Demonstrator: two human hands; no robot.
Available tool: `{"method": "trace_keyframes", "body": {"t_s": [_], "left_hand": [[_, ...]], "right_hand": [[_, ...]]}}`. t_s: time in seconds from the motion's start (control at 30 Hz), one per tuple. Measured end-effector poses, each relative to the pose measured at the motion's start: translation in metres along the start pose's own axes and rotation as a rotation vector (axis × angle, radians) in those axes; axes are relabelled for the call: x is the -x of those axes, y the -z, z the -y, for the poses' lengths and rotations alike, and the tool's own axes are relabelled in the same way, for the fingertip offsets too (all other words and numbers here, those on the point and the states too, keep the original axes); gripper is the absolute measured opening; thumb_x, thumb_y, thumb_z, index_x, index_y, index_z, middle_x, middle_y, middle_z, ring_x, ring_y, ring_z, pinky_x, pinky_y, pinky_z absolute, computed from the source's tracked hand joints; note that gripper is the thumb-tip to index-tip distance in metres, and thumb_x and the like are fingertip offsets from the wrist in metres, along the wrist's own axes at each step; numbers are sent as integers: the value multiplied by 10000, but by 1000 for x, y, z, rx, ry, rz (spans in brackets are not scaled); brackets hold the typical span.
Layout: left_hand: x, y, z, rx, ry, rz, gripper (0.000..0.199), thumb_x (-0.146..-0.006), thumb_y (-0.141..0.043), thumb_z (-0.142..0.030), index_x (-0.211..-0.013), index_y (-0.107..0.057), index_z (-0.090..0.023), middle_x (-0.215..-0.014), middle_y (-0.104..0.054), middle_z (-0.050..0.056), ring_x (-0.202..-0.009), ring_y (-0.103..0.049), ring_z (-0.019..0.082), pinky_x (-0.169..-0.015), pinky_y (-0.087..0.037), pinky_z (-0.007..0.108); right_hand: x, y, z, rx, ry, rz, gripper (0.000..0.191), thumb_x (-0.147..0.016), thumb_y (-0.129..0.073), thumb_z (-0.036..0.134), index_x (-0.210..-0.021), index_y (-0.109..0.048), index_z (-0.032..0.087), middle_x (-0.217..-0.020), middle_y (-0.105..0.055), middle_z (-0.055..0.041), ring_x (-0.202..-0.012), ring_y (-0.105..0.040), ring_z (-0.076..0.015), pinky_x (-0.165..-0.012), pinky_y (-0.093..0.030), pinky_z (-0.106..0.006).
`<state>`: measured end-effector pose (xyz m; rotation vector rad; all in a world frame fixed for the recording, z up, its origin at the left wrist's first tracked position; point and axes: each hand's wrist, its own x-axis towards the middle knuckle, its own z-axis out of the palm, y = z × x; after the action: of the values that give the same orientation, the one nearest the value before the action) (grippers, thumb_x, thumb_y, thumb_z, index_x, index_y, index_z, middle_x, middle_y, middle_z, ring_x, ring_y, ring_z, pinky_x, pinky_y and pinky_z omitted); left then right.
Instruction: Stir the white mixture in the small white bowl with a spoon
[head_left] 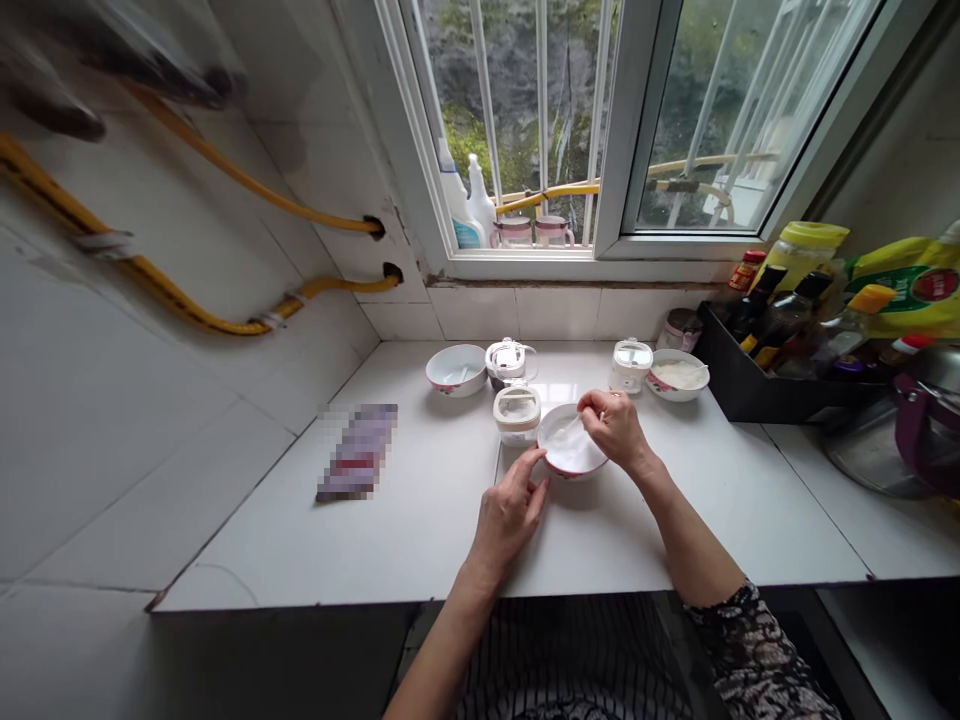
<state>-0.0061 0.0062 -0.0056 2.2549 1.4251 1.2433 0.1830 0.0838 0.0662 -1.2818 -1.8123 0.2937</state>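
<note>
A white bowl (576, 475) with a red rim and a floral pattern stands on the counter in front of me, white material inside it. My left hand (511, 505) grips the bowl's left edge with fingers and thumb. Between the fingertips of my right hand (613, 428) is a small pale spoon (568, 429), its lower end down in the bowl. Just left of the bowl is a lidded clear jar (517, 417), close to my left fingertips. Behind that jar stands another white-lidded jar (507, 362).
A second bowl (456, 371) stands at the back left. Toward the back right are a white-lidded jar (631, 366) and a bowl of white powder (677, 376). A black bin (757, 392) of bottles and a metal pot (874, 455) occupy the right. A blurred packet (358, 455) lies left.
</note>
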Motion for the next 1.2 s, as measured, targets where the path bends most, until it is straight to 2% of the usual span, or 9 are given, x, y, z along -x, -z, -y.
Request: {"method": "trace_keyframes", "body": {"t_s": [0.1, 0.27, 0.47, 0.73, 0.83, 0.93, 1.07, 1.2], "left_hand": [[0, 0, 0, 1, -1, -6, 412, -898, -567, -118, -1290, -519, -235, -1054, -729, 49, -630, -677, 118, -643, -548, 231], [-1, 0, -1, 0, -6, -4, 412, -891, -575, -108, -1280, -521, -232, -1029, -732, 38, -612, -671, 109, -655, -548, 226], [-1, 0, -2, -9, 11, 8, 405, -894, -566, -115, -1278, -521, -238, -1010, -734, 32, -625, -678, 116, -664, -551, 231], [-1, 0, -2, -19, 4, 5, 401, -896, -558, -109, -1275, -517, -232, -1047, -731, 45, -626, -675, 118, -660, -551, 236], [-2, 0, -3, -24, 5, 12, 401, -899, -559, -112, -1281, -515, -228, -1044, -732, 44, -638, -679, 121, -657, -549, 232], [-2, 1, -4, -23, 0, 13, 404, -901, -560, -114, -1285, -513, -229, -1053, -731, 43, -643, -680, 119, -663, -551, 231], [-2, 1, -4, -18, -12, 0, 404, -897, -561, -104, -1278, -510, -228, -1106, -724, 53, -634, -677, 110, -663, -553, 229], [-2, 0, -4, -21, -9, -3, 414, -890, -566, -102, -1280, -514, -229, -1121, -724, 60, -644, -684, 117, -670, -559, 236]], "right_hand": [[1, -5, 2, -42, -28, 58, 172, -717, -476, 167, -629, -615, 217, -530, -621, 20, -542, -539, -141, -835, -440, -331], [-1, 0, -1, -307, -241, 64, 168, -677, -463, 198, -654, -629, 211, -519, -629, 19, -538, -578, -147, -621, -456, -265], [-6, 5, -7, -543, -376, 21, 154, -627, -491, 234, -622, -639, 194, -464, -599, 26, -494, -557, -138, -595, -479, -269], [-9, 5, -13, -638, -477, 5, 159, -576, -503, 251, -588, -648, 186, -446, -590, 18, -466, -521, -129, -544, -455, -264], [-10, 6, -15, -640, -485, -1, 164, -567, -497, 255, -584, -646, 189, -444, -592, 17, -462, -520, -131, -536, -452, -264], [-9, 7, -14, -550, -452, 12, 162, -578, -491, 264, -575, -637, 195, -435, -578, 25, -462, -516, -132, -541, -443, -261], [-4, 6, -7, -351, -324, 109, 164, -602, -475, 243, -574, -631, 199, -442, -566, 36, -480, -503, -125, -539, -395, -240], [-2, 4, -3, -324, -252, 187, 170, -613, -467, 229, -585, -633, 202, -453, -574, 40, -477, -499, -120, -538, -387, -236]]}}
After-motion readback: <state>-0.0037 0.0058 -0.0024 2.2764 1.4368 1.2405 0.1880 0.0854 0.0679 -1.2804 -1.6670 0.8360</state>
